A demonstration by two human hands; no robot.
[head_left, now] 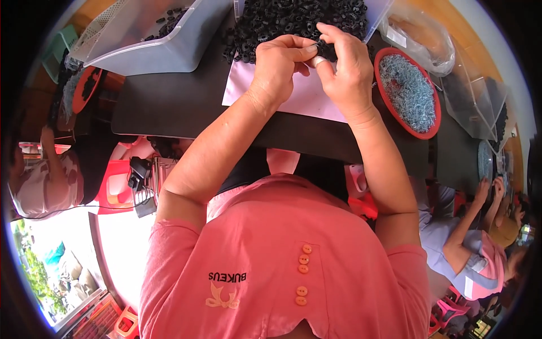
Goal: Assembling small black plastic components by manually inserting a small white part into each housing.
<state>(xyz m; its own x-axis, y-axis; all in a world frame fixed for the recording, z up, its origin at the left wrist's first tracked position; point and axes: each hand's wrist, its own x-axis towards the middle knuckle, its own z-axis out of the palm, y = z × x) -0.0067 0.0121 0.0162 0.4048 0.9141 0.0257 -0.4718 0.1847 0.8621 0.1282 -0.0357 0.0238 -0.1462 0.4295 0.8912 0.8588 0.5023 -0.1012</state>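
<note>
Over the near edge of a heap of small black plastic parts, my two hands meet fingertip to fingertip. My left hand is closed, its thumb and forefinger pinched together. Close against it is my right hand, its thumb bent in toward the left fingertips and its forefinger raised and curved. What the fingers hold is too small and too covered to make out; dark parts show right behind them. Beneath my wrists lies a pale pink sheet on the dark table.
To the right stands a red round tray of small clear-bluish pieces, with a clear plastic bag beyond it. A translucent bin with some black parts sits at the left. Other people work at both sides.
</note>
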